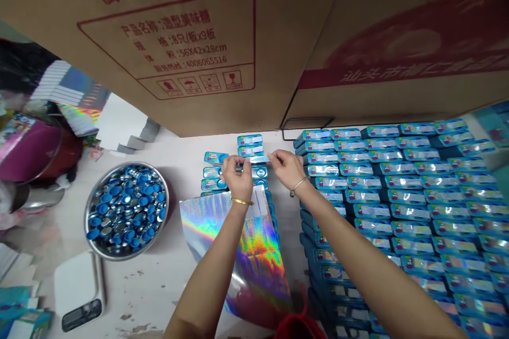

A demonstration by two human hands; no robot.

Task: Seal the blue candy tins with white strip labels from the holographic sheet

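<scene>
My left hand [238, 176] and my right hand [287, 168] are close together above the blue tins near the middle. A small shiny strip [258, 159] stretches between their fingertips, each hand pinching one end. It lies at the level of a tin just below two blue tins [249, 141] that bear shiny strips. Left of my left hand are more blue tins [212, 172] without such strips. A holographic sheet [254, 254] lies under my left forearm, its upper part covering some tins.
A steel bowl [126, 211] of small blue-and-silver round pieces sits at the left, above a white scale [77, 286]. Many rows of blue tins [409, 212] fill the right side. Large cardboard boxes [222, 111] stand along the back. White card stacks [121, 124] lie back left.
</scene>
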